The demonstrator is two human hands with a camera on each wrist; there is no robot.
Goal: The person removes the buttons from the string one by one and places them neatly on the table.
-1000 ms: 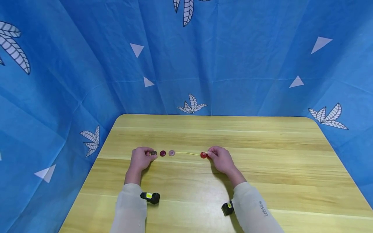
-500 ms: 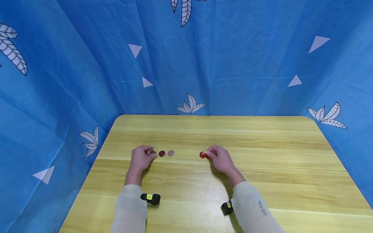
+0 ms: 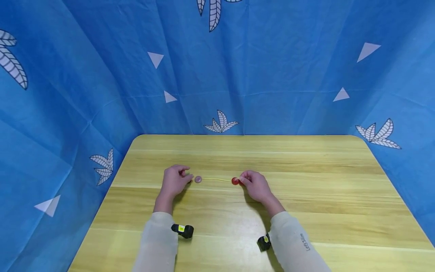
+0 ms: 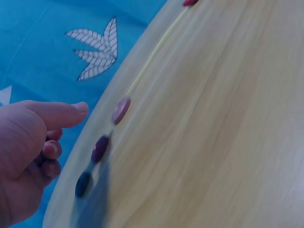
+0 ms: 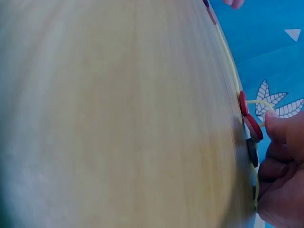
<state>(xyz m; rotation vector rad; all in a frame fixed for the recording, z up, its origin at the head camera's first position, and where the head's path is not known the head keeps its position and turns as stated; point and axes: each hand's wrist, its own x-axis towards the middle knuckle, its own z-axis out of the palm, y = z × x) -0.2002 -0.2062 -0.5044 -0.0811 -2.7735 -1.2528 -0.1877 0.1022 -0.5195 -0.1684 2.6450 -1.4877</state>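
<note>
My left hand [image 3: 174,182] hovers beside a row of buttons with nothing between its fingers. In the left wrist view its thumb is straight and apart from the pale pink button [image 4: 121,111], the dark purple button [image 4: 99,148] and the dark button [image 4: 83,184]. A yellow cord [image 3: 216,179] runs from the pink button to a red button [image 3: 235,181]. There my right hand [image 3: 257,186] pinches the cord. In the right wrist view a second red button [image 5: 254,128] and a dark button [image 5: 252,152] lie by its fingers. Part of the cord is hidden by that hand.
The wooden table [image 3: 217,226] carries the buttons in its middle-left part. Its far edge meets a blue curtain [image 3: 289,75] with leaf and triangle prints. Each sleeve bears a black wrist camera [image 3: 183,231].
My left hand has let go of the dark button at the row's left end and shifted right toward the pink button. My right hand stays at the red button.
</note>
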